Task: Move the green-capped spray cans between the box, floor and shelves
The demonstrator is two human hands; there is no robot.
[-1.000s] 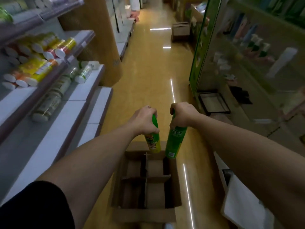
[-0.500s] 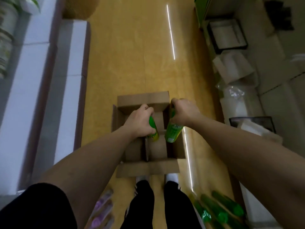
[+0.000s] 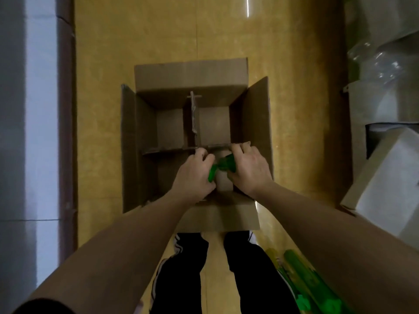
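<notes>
A: What location is showing?
B: A shop aisle is showing. White shelf bases [image 3: 40, 132] are lining the yellow floor [image 3: 158, 30]; a divided cardboard carton [image 3: 190, 71] and white boxes [image 3: 385, 189] are standing around.

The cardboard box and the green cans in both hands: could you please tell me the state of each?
cardboard box: on the floor, flaps open, dividers inside, far cells bare
left hand: grips the left green can by its top, inside the box
right hand: grips the right green can by its top, inside the box
green cans on the floor: lying flat
</notes>
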